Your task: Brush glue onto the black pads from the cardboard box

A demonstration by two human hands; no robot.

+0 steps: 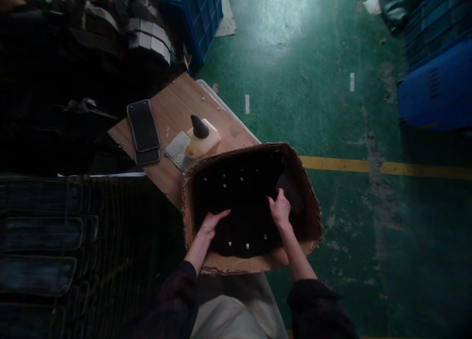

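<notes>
A cardboard box (252, 265) stands in front of me, and both hands reach inside it. Black flat pieces (243, 208) with small whitish studs fill much of the box, too dark to tell apart. My left hand (214, 223) grips them from the left, its thumb stretched over the top and its other fingers hidden in the dark. On the right side, my right hand (280, 208) is curled against the pieces near a greyish flap (291, 189); some of its fingertips are hidden.
Behind the box, a wooden board (177, 95) carries two dark rounded plates (143, 125) and a pale container with a dark cone-shaped top (199, 127). Stacked dark panels (40, 231) stand at left. Blue crates (201, 21) and a blue bin (437, 88) stand on the green floor.
</notes>
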